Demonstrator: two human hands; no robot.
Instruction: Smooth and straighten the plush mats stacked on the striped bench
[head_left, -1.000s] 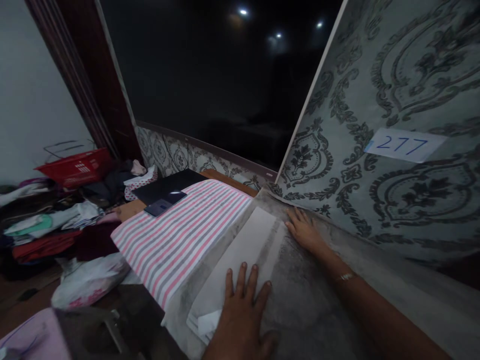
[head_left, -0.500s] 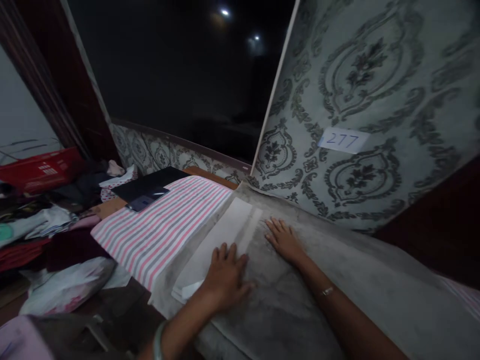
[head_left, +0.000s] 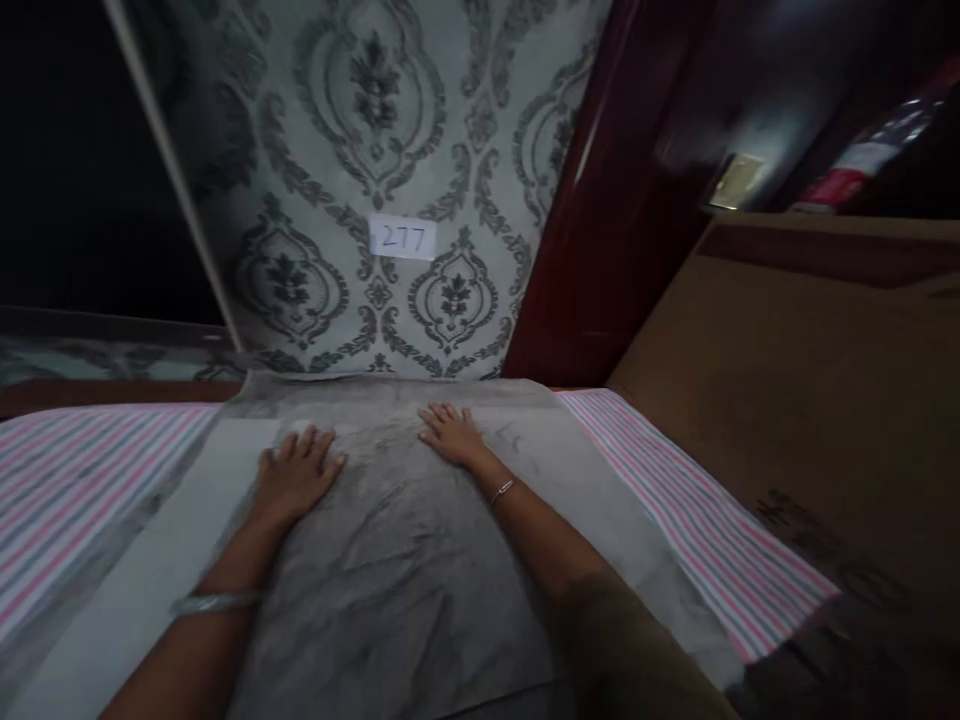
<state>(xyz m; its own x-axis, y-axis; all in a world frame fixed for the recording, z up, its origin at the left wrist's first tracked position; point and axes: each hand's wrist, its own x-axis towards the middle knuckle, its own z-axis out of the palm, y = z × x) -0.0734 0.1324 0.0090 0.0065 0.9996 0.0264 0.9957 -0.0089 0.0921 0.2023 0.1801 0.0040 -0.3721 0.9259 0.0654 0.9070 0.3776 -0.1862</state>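
Observation:
A grey cloth [head_left: 375,560] lies spread over a pink-and-grey striped cloth [head_left: 97,470], with wrinkles across its middle. Pale, lighter bands run along the grey cloth's left and right sides. My left hand [head_left: 298,475] rests flat on it near the left pale band, fingers spread. Farther back and to the right, my right hand [head_left: 452,435] also presses flat on the grey cloth, fingers apart. Neither hand grips anything. A bangle [head_left: 217,603] is on the left wrist and a thin bracelet [head_left: 503,490] on the right.
A patterned wall [head_left: 457,190] with a paper marked 277 [head_left: 403,238] stands behind the cloth. At the left is a dark screen [head_left: 82,170]. A large cardboard box [head_left: 810,380] stands at the right, with a bottle [head_left: 862,165] behind it.
My view has swung right, bringing the cardboard box into sight and losing the clothes pile on the left. My left hand has shifted farther forward over the cloth; both hands stay flat.

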